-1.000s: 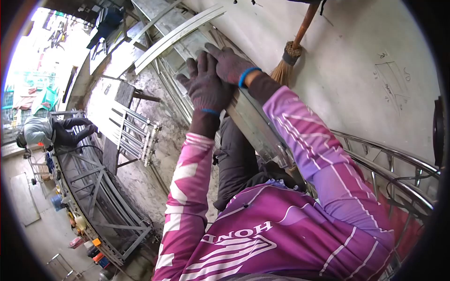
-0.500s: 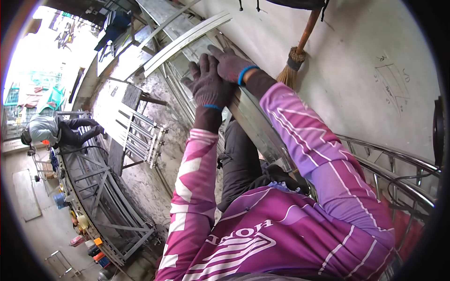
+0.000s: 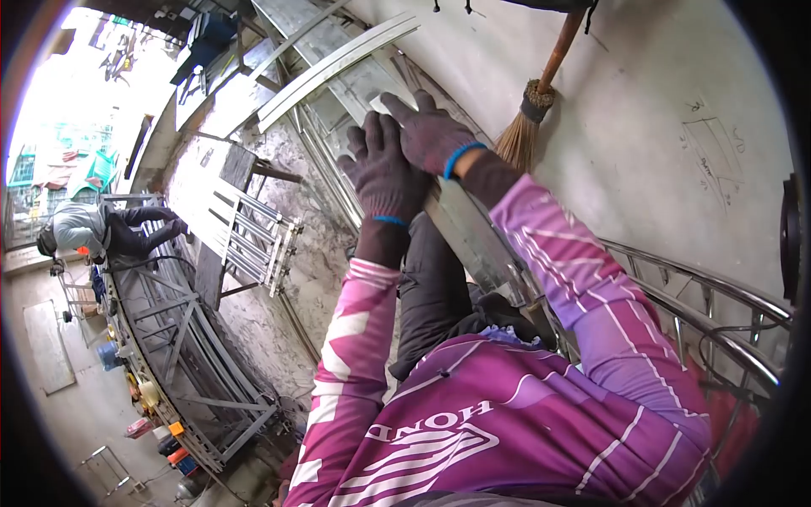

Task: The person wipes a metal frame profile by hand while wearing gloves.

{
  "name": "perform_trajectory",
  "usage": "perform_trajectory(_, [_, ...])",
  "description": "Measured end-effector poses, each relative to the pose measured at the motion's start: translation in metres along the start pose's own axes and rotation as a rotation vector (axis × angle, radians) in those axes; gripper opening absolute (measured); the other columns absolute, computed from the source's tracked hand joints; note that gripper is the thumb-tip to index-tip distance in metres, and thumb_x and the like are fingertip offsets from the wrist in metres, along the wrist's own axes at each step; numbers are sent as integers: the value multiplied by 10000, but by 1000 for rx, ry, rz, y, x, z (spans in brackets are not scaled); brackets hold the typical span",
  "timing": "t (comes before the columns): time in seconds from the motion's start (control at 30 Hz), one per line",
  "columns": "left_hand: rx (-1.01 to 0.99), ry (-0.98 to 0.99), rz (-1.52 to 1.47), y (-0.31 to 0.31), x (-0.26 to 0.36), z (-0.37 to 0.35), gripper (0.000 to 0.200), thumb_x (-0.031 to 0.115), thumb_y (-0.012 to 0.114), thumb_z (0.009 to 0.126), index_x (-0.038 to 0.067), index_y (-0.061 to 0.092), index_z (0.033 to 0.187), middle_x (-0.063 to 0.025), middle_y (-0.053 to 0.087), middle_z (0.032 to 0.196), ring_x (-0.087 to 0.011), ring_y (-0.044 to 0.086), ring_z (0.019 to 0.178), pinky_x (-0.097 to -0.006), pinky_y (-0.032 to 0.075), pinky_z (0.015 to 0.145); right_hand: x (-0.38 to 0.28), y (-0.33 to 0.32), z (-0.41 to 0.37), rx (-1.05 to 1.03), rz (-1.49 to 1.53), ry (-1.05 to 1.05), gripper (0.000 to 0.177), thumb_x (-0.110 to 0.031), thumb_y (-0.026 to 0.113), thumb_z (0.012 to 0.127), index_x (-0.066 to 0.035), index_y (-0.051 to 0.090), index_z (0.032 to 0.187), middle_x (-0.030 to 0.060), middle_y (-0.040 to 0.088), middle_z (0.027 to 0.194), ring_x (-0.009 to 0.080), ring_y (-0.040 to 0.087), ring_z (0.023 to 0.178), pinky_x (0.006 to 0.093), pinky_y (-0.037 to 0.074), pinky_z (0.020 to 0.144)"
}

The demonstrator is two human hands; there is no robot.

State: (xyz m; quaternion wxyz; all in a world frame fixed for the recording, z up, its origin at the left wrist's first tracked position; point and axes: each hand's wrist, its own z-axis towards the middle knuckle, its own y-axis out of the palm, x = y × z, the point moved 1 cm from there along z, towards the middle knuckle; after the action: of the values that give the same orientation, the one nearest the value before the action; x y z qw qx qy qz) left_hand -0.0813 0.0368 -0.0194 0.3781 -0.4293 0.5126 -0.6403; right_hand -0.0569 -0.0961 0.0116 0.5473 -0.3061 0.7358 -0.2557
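Both hands wear dark knit gloves with blue cuffs. My left hand (image 3: 383, 171) has its fingers spread and pointing away from me, over the long grey metal pieces. My right hand (image 3: 431, 135) lies beside and partly against it, its fingers extended over a flat metal panel (image 3: 465, 217) that runs back past my knee. Neither hand shows anything gripped, though the palms are hidden. Beyond the fingers, a pale curved-looking metal strip (image 3: 338, 72) crosses the panel.
A broom (image 3: 519, 139) leans at the wall (image 3: 634, 127). Chrome railing (image 3: 693, 279) stands at the right. At left are a small stand with metal tubes (image 3: 253, 232), a rack of metal bars (image 3: 182, 338), and another person (image 3: 84, 232) bending over.
Both hands have moved slightly down and to the right in the view, nearer to my body. The fingers remain extended.
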Motion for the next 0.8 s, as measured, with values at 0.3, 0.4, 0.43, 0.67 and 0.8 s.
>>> perform_trajectory(0.3, [132, 13, 71, -12, -12, 39, 826, 554, 717, 905, 89, 549, 1566, -143, 466, 1698, -507, 385, 1573, -706, 349, 1180, 18, 20, 56, 31, 46, -81, 919, -321, 617, 947, -275, 227, 1777, 373, 455, 1622, 566, 539, 1447, 578, 453, 1224])
perform_trajectory(0.4, [66, 72, -35, -13, -4, 0, 792, 536, 732, 901, 69, 566, 1520, -164, 474, 1677, -523, 375, 1572, -708, 361, 1167, 42, 21, 24, 62, 75, -174, 978, -367, 667, 905, -250, 234, 1775, 419, 457, 1589, 575, 546, 1431, 575, 477, 1201])
perform_trajectory(0.43, [80, 107, -130, -9, -6, -6, 755, 516, 734, 905, 54, 572, 1479, -185, 460, 1684, -571, 374, 1555, -726, 387, 1134, 42, 20, 8, 77, 90, -104, 984, -372, 675, 899, -235, 241, 1772, 431, 464, 1573, 578, 549, 1424, 575, 481, 1195])
perform_trajectory(0.67, [123, 46, -280, 3, -19, 36, 826, 501, 742, 921, 70, 490, 1579, -341, 352, 1718, -699, 351, 1509, -703, 380, 1210, 63, 33, 55, 213, 178, -240, 1044, -428, 719, 896, -164, 212, 1770, 405, 508, 1548, 527, 578, 1413, 555, 513, 1162])
perform_trajectory(0.8, [124, -143, -701, -7, -24, -2, 946, 383, 837, 899, 24, 401, 1658, -347, 309, 1738, -546, 365, 1591, -516, 397, 1270, 53, 21, 4, 191, 103, -170, 1000, -423, 722, 909, -158, 253, 1752, 399, 507, 1543, 531, 584, 1397, 557, 524, 1143])
